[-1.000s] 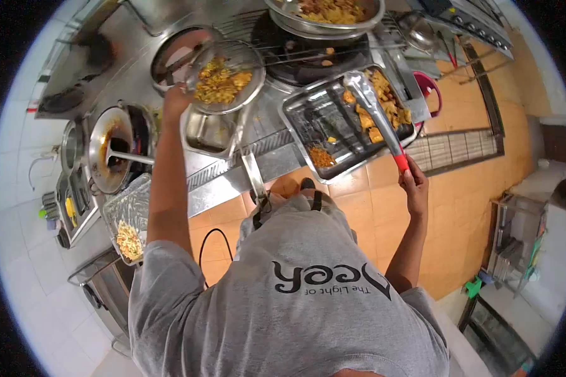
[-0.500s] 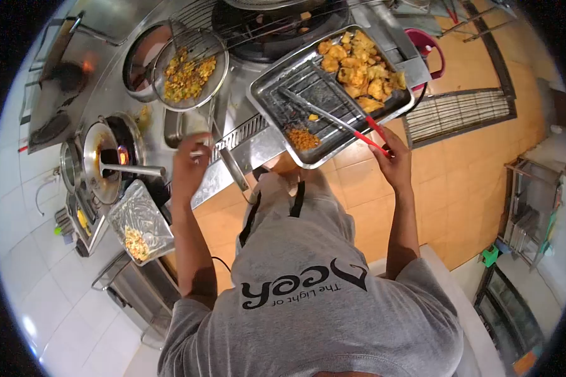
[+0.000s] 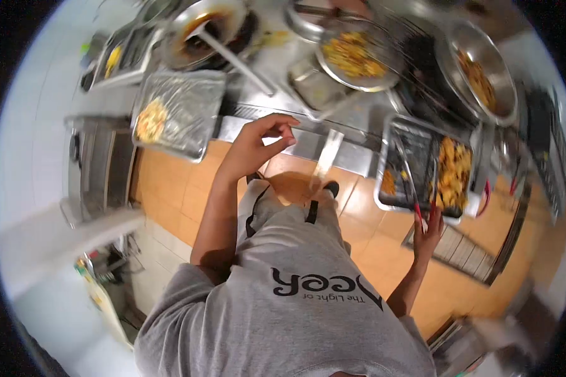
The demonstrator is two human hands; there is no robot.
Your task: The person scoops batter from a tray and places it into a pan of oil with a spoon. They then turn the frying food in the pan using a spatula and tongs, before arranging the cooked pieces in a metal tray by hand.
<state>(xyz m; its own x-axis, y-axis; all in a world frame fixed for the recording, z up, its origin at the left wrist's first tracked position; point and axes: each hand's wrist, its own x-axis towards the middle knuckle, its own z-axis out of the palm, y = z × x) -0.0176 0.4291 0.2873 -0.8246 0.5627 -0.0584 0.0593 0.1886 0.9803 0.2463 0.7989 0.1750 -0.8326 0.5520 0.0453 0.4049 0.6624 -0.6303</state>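
Observation:
My right hand [image 3: 428,234] grips a pair of tongs [image 3: 416,200] by the red handles. The tongs' metal arms reach over a rectangular metal tray [image 3: 383,129], with golden fried pieces [image 3: 454,173] on its right side and a small heap of brown crumbs [image 3: 388,182] at lower left. In front of the counter edge, my left hand [image 3: 261,143] hangs in the air with curled fingers and the thumb apart; nothing shows in it. Beyond it, a round strainer [image 3: 391,60] holds yellow fried bits [image 3: 355,55].
At upper left, a wok [image 3: 179,53] contains dark oil and a long-handled utensil [image 3: 236,60]. Beside it, a shallow tray [image 3: 201,103] carries a pale, crumbly mixture [image 3: 151,122]. A metal bowl [image 3: 508,81] with fried food stands at upper right, slightly blurred.
The view has swung left, so the counter and tray appear farther right. My left hand has moved away from the counter, its fingers now clearer. My right hand keeps hold of the tongs.

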